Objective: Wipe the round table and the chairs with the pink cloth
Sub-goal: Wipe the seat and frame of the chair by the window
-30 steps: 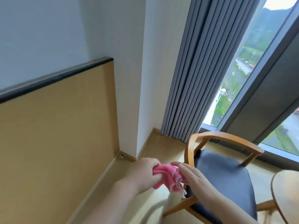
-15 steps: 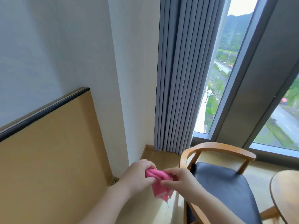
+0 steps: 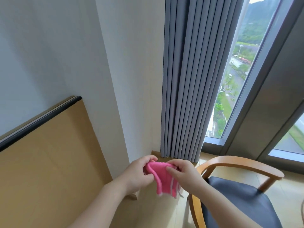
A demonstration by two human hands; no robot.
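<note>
Both hands hold the pink cloth (image 3: 160,176) in the air, low in the middle of the view. My left hand (image 3: 139,174) grips its left end, and my right hand (image 3: 184,174) pinches its right end with thumb and fingers. The cloth's lower part hangs folded between them, showing pale edging. A wooden chair (image 3: 238,163) with a curved backrest and a dark padded seat (image 3: 238,199) stands just right of my hands. Only a thin sliver of the round table (image 3: 302,211) shows at the right edge.
A tan wall panel (image 3: 49,170) with a dark top trim fills the lower left. Grey curtains (image 3: 192,79) hang in the corner beside a tall window (image 3: 235,71) with a dark frame. Light wooden flooring lies under the chair.
The view has tilted up and swung left, so the table is almost out of view. My hands have drawn the cloth out wider between them, with more of it hanging down.
</note>
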